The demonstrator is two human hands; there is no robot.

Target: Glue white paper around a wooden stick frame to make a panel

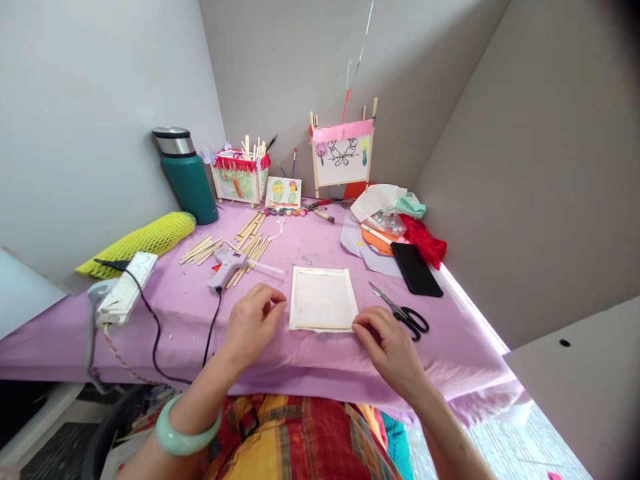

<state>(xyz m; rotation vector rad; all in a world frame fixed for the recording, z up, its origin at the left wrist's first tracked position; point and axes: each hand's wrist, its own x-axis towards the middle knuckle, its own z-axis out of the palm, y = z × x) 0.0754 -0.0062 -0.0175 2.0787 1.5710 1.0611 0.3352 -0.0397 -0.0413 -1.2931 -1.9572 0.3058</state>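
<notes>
A square white paper panel framed with thin wooden sticks (323, 299) lies flat on the purple table cover (190, 313) in front of me. My left hand (251, 321) rests just left of its near left corner, fingers curled together, with nothing visible in them. My right hand (389, 344) pinches at the panel's near right corner, thumb and fingers pressed on the edge. A pale green bangle (180, 437) circles my left wrist.
A glue gun (227, 267) and loose sticks (247, 247) lie left of the panel, scissors (403, 311) and a black phone (415, 269) right. A power strip (125, 288), green flask (187, 175), yellow foam net (143, 241) and paper lanterns (343, 152) stand behind.
</notes>
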